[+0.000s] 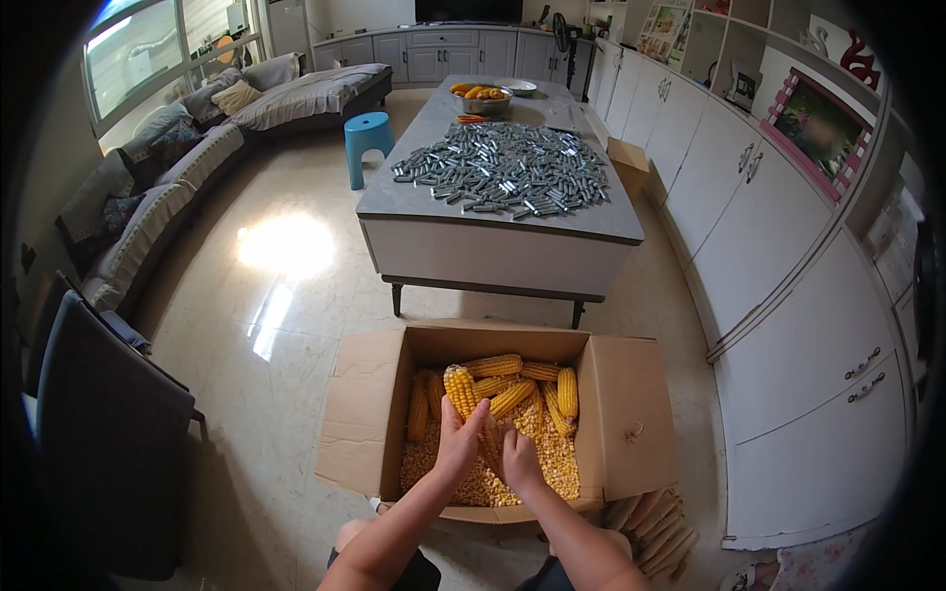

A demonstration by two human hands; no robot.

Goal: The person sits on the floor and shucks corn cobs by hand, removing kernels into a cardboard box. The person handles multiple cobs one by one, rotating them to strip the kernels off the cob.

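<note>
Head view, hands (pixel 488 448) apparently gripping knobbly corn cob (pixel 460 391)

**Bare Arms, Dark Shorts**

Both forearms come up from below with no sleeves, watch or bands on them. The left hand (pixel 459 440) and right hand (pixel 519 459) wear no gloves or rings. Dark shorts (pixel 419 571) cover the thighs, knees left bare.

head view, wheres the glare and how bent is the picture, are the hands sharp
Head view: a bright window glare patch sits on the glossy floor left of the table; fisheye bends the cabinet edges, with dark corners; both the left hand and the right hand look reasonably sharp over the corn box.
</note>
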